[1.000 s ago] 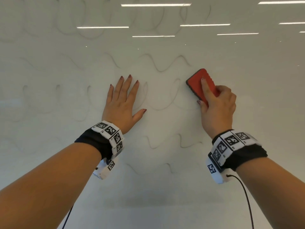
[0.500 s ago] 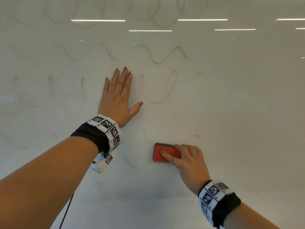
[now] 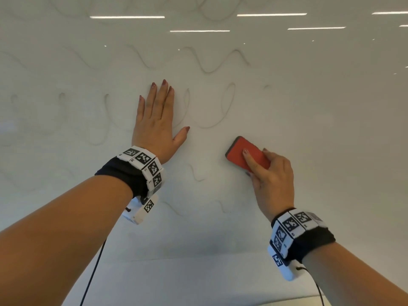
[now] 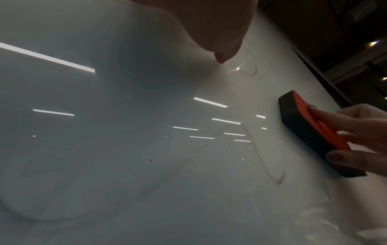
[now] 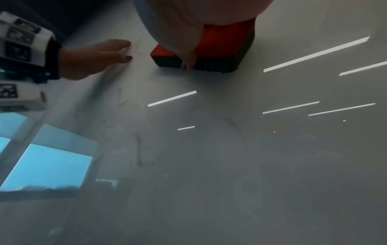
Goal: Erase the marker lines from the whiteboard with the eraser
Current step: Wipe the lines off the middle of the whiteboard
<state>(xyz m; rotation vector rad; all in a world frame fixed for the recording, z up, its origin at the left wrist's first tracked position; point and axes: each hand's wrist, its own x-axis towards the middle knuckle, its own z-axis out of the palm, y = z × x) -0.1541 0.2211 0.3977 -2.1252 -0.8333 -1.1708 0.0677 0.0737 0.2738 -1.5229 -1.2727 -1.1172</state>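
Note:
The whiteboard (image 3: 331, 129) fills the head view, with faint grey wavy marker lines (image 3: 209, 69) across its upper middle and looped lines (image 3: 227, 102) below them. My right hand (image 3: 271, 173) grips a red eraser (image 3: 240, 151) with a dark felt base and holds it flat on the board, right of centre. The eraser (image 4: 310, 126) shows at the right of the left wrist view, and the eraser (image 5: 213, 49) at the top of the right wrist view. My left hand (image 3: 156, 120) lies flat on the board with straight fingers, left of the eraser. Short line remnants (image 3: 196, 173) lie between the two hands.
Ceiling lights reflect as bright bars (image 3: 271, 14) on the glossy board. The board's lower edge (image 3: 198, 259) runs below my wrists. A dark board edge (image 4: 322, 77) shows in the left wrist view. A window reflection (image 5: 48, 167) glows blue.
The right hand swept the eraser from the upper right down to the lower middle, then back up and to the right. The line under that sweep is mostly gone. The left hand stayed flat.

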